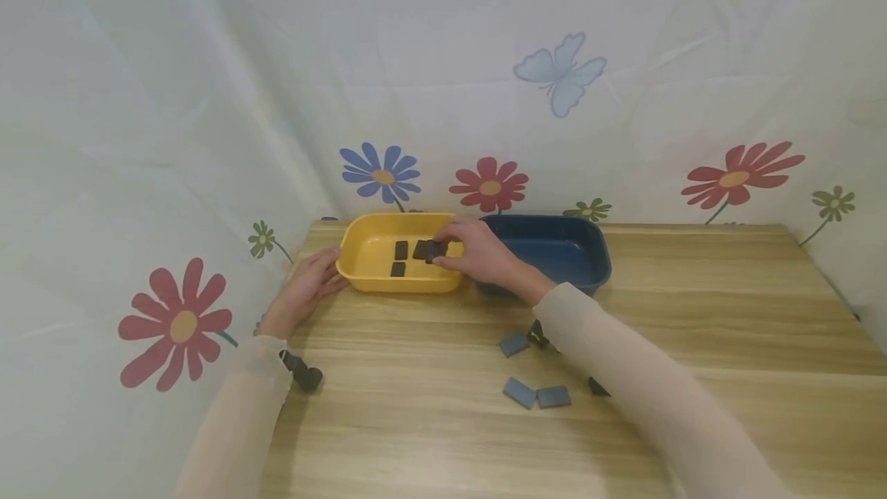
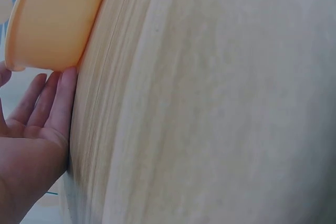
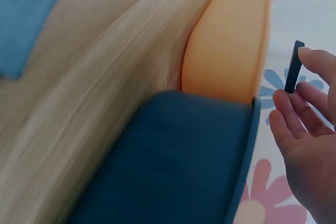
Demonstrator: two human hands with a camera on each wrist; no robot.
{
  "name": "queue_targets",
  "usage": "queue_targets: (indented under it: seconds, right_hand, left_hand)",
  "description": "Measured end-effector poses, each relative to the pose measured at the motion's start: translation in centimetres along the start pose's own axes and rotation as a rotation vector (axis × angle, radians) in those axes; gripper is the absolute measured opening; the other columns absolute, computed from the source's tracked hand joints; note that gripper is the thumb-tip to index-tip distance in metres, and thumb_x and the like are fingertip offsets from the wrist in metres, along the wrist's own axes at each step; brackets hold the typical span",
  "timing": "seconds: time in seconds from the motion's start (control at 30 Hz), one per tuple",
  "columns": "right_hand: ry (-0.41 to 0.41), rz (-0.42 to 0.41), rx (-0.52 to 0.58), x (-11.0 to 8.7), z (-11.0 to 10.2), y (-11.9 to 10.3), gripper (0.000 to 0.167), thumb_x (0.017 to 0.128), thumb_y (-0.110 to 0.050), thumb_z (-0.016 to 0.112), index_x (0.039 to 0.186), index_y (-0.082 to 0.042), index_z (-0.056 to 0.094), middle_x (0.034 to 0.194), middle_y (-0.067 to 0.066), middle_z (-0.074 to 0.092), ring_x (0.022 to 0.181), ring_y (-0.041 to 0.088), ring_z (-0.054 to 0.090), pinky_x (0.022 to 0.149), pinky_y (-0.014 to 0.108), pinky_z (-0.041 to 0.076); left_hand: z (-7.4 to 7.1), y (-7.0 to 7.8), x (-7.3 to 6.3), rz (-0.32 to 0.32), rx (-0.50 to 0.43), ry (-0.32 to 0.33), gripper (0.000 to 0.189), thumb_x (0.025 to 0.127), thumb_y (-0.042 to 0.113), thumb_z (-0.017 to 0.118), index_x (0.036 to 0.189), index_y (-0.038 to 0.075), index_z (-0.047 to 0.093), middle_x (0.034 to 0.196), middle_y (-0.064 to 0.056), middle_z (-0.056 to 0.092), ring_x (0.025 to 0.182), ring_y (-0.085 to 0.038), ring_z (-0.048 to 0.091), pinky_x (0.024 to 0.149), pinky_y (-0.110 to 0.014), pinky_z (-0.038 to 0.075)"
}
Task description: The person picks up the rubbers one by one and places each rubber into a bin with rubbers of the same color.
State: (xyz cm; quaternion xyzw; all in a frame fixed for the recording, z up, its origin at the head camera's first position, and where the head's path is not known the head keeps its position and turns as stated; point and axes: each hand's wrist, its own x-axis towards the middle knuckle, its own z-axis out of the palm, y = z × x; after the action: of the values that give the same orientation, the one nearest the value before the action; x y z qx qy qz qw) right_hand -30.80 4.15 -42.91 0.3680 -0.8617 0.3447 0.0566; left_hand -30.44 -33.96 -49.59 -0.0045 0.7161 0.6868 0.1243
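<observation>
Between thumb and fingers of right hand (image 1: pixel 481 252): dark tile (image 3: pixel 294 67), pinched above yellow tub (image 1: pixel 377 284), clear of rim. Left hand (image 1: pixel 309 287) straight-fingered, touching tub's outer end. Blue tub (image 1: pixel 561 252) below right wrist.

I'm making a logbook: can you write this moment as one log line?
right hand: pinches dark tile over yellow tray; left hand: touches that tray; blue tray: alongside; table: gray tiles

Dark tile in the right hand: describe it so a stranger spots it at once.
On the wooden table, find the yellow tray beside the blue tray. Over its right end, the right hand pinches the dark tile. It alone is held; the other dark tiles lie in the yellow tray.
</observation>
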Motion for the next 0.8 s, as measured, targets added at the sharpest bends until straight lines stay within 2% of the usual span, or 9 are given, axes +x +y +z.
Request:
queue_targets:
  seconds: [0.23, 0.47, 0.63, 0.8]
  right_hand:
    - [-0.049, 0.086, 0.021, 1.8, 1.8, -0.2, 0.041, 0.093, -0.025, 0.085, 0.127, -0.003, 0.074, 0.119, 0.013, 0.071, 0.113, 0.033, 0.067, 0.098, 0.040, 0.057]
    - [-0.064, 0.141, 0.005, 3.4, 3.4, 0.4, 0.039, 0.092, -0.022, 0.087, 0.124, -0.004, 0.075, 0.117, 0.012, 0.071, 0.111, 0.031, 0.068, 0.096, 0.037, 0.057]
    - [-0.071, 0.180, -0.028, 4.0, 4.0, 0.6, 0.037, 0.092, -0.022, 0.087, 0.122, -0.005, 0.076, 0.115, 0.008, 0.070, 0.109, 0.025, 0.067, 0.096, 0.035, 0.057]
    - [-0.069, 0.197, -0.012, 4.4, 4.5, 0.4, 0.035, 0.091, -0.021, 0.087, 0.120, -0.003, 0.076, 0.114, 0.009, 0.072, 0.107, 0.025, 0.067, 0.098, 0.036, 0.057]
  left_hand:
    - [-0.4, -1.1, 0.9, 0.013, -0.014, 0.019, 0.060, 0.116, 0.037, 0.047, 0.159, -0.003, 0.038, 0.163, -0.019, 0.040, 0.146, -0.026, 0.048, 0.112, -0.044, 0.052]
    - [-0.5, -1.3, 0.9, 0.026, 0.008, 0.012, 0.063, 0.115, 0.040, 0.046, 0.159, -0.004, 0.039, 0.165, -0.019, 0.040, 0.147, -0.026, 0.048, 0.109, -0.040, 0.055]
    - [-0.5, -1.1, 0.8, 0.022, 0.008, 0.016, 0.061, 0.116, 0.039, 0.045, 0.159, -0.005, 0.039, 0.165, -0.020, 0.039, 0.145, -0.024, 0.050, 0.107, -0.037, 0.055]
    - [-0.5, -1.2, 0.8, 0.016, -0.001, 0.022, 0.061, 0.115, 0.039, 0.047, 0.158, -0.004, 0.041, 0.164, -0.019, 0.041, 0.146, -0.026, 0.049, 0.107, -0.037, 0.056]
